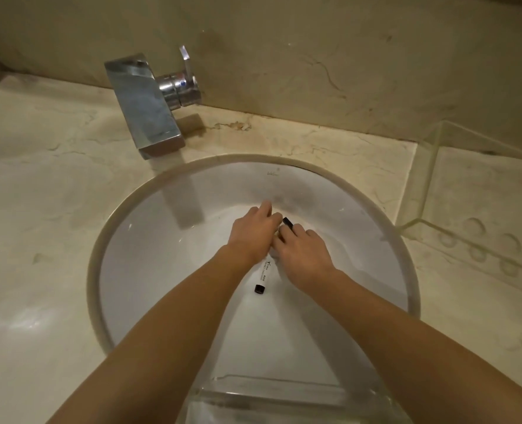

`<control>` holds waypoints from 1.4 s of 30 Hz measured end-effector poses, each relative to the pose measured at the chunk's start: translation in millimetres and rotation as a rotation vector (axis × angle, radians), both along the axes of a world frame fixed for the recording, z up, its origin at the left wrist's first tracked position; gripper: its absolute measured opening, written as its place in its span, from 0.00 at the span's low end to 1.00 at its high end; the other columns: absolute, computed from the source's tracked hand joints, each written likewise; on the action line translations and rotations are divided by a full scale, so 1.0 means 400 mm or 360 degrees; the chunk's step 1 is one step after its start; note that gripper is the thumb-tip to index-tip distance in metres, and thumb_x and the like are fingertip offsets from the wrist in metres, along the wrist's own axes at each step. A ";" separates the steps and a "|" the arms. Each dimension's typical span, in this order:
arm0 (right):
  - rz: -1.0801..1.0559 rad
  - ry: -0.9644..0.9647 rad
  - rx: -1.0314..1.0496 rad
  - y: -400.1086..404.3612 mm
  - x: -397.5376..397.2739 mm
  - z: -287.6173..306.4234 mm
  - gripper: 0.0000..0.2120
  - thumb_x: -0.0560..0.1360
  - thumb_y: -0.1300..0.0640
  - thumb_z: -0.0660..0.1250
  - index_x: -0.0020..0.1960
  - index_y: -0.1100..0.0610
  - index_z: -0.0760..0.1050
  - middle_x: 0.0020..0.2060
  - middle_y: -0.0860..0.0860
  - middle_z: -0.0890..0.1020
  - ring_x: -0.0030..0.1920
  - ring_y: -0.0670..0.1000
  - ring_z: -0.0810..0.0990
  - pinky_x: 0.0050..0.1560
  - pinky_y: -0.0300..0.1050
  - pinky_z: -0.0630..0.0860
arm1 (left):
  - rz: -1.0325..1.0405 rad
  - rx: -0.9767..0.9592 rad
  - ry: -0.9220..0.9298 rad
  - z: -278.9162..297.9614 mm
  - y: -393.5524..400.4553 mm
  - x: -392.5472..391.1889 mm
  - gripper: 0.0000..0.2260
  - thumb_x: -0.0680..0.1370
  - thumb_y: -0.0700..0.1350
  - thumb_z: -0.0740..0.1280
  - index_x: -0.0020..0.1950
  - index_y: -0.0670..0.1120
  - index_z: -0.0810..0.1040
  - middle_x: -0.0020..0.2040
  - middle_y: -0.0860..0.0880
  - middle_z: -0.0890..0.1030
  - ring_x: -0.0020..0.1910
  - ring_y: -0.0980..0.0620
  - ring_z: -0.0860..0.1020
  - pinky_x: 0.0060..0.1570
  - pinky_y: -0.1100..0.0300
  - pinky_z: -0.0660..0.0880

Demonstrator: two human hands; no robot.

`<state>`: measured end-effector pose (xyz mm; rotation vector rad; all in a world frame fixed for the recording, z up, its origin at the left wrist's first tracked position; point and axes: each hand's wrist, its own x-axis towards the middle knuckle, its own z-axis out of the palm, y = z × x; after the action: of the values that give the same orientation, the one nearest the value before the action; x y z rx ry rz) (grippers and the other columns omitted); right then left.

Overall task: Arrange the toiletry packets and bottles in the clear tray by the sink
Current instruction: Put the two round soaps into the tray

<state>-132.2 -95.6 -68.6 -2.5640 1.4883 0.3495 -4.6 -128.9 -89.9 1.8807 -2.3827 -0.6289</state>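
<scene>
Head view: both hands down in the sink [137, 240].
Left hand [252, 232]: fingers curled round a white tube [263, 275], black cap pointing back toward the person.
Right hand [304, 254]: pinching a second black-capped tube [288, 222], lying away from the person.
Clear tray [467, 191]: right of the sink, nearer the right hand.

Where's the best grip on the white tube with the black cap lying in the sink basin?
Take the white tube across its bare barrel just above the black cap, coming straight down. It lies flat in the sink, cap toward the person; both hands cover its far end.
</scene>
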 end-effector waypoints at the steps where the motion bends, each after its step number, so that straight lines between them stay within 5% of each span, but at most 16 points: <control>1: -0.0009 -0.0010 0.0023 0.002 -0.003 0.000 0.21 0.74 0.60 0.65 0.67 0.56 0.69 0.63 0.55 0.73 0.60 0.59 0.72 0.53 0.50 0.70 | 0.0007 0.0009 -0.0006 -0.001 -0.002 -0.001 0.05 0.75 0.39 0.66 0.48 0.46 0.71 0.53 0.47 0.69 0.52 0.44 0.72 0.41 0.49 0.75; 4: -0.0051 0.0030 0.0001 0.001 -0.005 0.007 0.23 0.75 0.61 0.61 0.70 0.56 0.65 0.66 0.55 0.70 0.63 0.59 0.70 0.56 0.50 0.69 | -0.0075 -0.0007 -0.0143 -0.006 -0.013 -0.001 0.13 0.74 0.39 0.68 0.58 0.47 0.73 0.57 0.46 0.69 0.54 0.44 0.72 0.39 0.54 0.71; 10: -0.0099 0.0114 0.0207 0.012 0.010 0.004 0.19 0.78 0.62 0.60 0.68 0.56 0.67 0.66 0.58 0.65 0.61 0.60 0.69 0.42 0.50 0.69 | 0.0009 -0.0021 -0.0185 0.002 -0.018 0.012 0.12 0.77 0.42 0.64 0.60 0.46 0.71 0.58 0.44 0.68 0.52 0.43 0.73 0.38 0.54 0.68; 14: -0.0083 0.0112 0.0208 0.019 -0.001 0.001 0.16 0.79 0.60 0.59 0.66 0.55 0.70 0.65 0.59 0.66 0.59 0.61 0.71 0.44 0.51 0.70 | 0.0172 0.0101 -0.0181 -0.002 -0.025 0.040 0.17 0.76 0.37 0.64 0.64 0.48 0.70 0.61 0.44 0.68 0.55 0.42 0.74 0.42 0.53 0.69; 22: -0.0137 0.0167 0.0203 0.031 -0.003 -0.009 0.21 0.75 0.61 0.64 0.66 0.53 0.66 0.61 0.58 0.68 0.50 0.59 0.78 0.38 0.48 0.68 | 0.0731 0.0436 0.0524 -0.013 -0.001 0.097 0.14 0.78 0.44 0.64 0.63 0.45 0.74 0.60 0.43 0.78 0.58 0.43 0.76 0.55 0.54 0.71; 27: -0.0081 0.0415 0.0133 0.046 0.002 0.024 0.21 0.74 0.61 0.64 0.66 0.56 0.65 0.60 0.57 0.70 0.51 0.57 0.80 0.40 0.47 0.67 | 0.0892 0.0586 0.0842 0.011 0.029 0.121 0.15 0.75 0.40 0.68 0.60 0.43 0.74 0.52 0.45 0.75 0.49 0.45 0.74 0.54 0.56 0.72; 30: -0.0085 0.0453 0.0230 0.052 -0.012 0.040 0.17 0.76 0.63 0.60 0.64 0.58 0.68 0.57 0.55 0.76 0.54 0.57 0.80 0.42 0.46 0.67 | 0.0993 0.0662 0.1053 0.032 0.047 0.129 0.13 0.73 0.37 0.69 0.55 0.46 0.74 0.47 0.45 0.74 0.39 0.46 0.75 0.43 0.55 0.75; 33: -0.0599 0.0001 0.0399 0.063 -0.038 0.036 0.14 0.75 0.62 0.59 0.59 0.55 0.74 0.53 0.56 0.80 0.54 0.58 0.78 0.46 0.46 0.73 | 0.1046 0.0767 0.1295 0.064 0.068 0.134 0.13 0.72 0.31 0.68 0.53 0.44 0.75 0.44 0.43 0.74 0.32 0.50 0.75 0.34 0.60 0.75; 38: -0.1668 -0.1543 0.0902 0.085 -0.041 0.079 0.09 0.73 0.67 0.64 0.46 0.55 0.78 0.48 0.59 0.78 0.39 0.58 0.82 0.51 0.57 0.82 | 0.1058 0.0912 0.1471 0.124 0.100 0.137 0.17 0.72 0.29 0.65 0.56 0.46 0.80 0.46 0.43 0.78 0.35 0.51 0.76 0.34 0.63 0.74; 42: -0.1883 -0.2046 0.1114 0.116 -0.014 0.160 0.05 0.75 0.67 0.65 0.47 0.59 0.76 0.49 0.58 0.77 0.46 0.58 0.81 0.42 0.45 0.83 | 0.1060 0.0991 0.1550 0.189 0.132 0.132 0.19 0.73 0.30 0.65 0.59 0.48 0.79 0.47 0.45 0.79 0.38 0.50 0.77 0.37 0.62 0.73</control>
<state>-137.9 -49.1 -4.6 -0.6689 1.4833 -0.6718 48.0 -76.2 -14.1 1.7096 -0.9485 -1.7659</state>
